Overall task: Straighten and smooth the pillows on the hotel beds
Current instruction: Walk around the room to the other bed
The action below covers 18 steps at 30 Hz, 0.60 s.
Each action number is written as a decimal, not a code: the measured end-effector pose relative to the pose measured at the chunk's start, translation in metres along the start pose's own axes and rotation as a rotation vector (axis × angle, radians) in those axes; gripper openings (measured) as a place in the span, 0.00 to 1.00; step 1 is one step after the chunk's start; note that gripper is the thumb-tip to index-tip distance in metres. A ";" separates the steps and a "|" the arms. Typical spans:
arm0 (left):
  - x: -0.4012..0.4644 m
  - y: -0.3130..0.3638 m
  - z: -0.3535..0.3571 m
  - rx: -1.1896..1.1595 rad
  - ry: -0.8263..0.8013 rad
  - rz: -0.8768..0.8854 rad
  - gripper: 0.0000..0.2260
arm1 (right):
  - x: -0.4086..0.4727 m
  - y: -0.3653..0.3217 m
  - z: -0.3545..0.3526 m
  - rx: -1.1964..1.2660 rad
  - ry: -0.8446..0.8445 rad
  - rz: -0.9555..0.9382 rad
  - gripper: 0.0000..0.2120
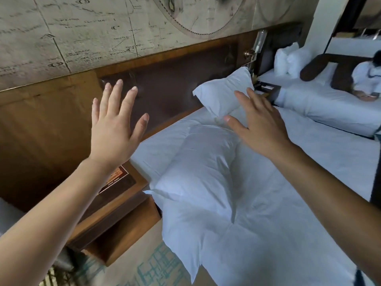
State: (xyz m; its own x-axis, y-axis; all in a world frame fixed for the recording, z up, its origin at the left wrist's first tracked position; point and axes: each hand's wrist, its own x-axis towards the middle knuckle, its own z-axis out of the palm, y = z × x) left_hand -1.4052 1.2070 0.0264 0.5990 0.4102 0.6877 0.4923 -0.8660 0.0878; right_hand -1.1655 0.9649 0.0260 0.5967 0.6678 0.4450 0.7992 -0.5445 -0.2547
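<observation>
A long white pillow lies flat along the near edge of the white bed. A second white pillow leans against the dark headboard at the bed's head. My left hand is raised in the air with fingers spread, in front of the headboard and left of the bed, holding nothing. My right hand hovers open and palm down over the spot where the two pillows meet, its fingertips near the lower edge of the leaning pillow. I cannot tell whether it touches.
A wooden nightstand stands left of the bed, below my left arm. A wall lamp sticks out beyond the headboard. A second bed at the right carries white pillows and a dark bolster; a person is on it.
</observation>
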 end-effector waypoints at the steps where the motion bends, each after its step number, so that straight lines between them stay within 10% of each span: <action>1: 0.008 -0.011 0.010 -0.013 -0.015 0.012 0.28 | 0.008 -0.006 0.006 -0.006 0.001 0.017 0.34; 18: 0.167 -0.050 0.195 -0.305 -0.168 0.218 0.27 | 0.123 0.029 0.086 -0.103 0.027 0.267 0.33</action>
State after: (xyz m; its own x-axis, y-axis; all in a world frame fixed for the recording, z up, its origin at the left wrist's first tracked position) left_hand -1.2070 1.3745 -0.0038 0.7758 0.2265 0.5890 0.1472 -0.9726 0.1801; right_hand -1.0625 1.0753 -0.0005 0.7816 0.4813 0.3967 0.6020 -0.7485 -0.2780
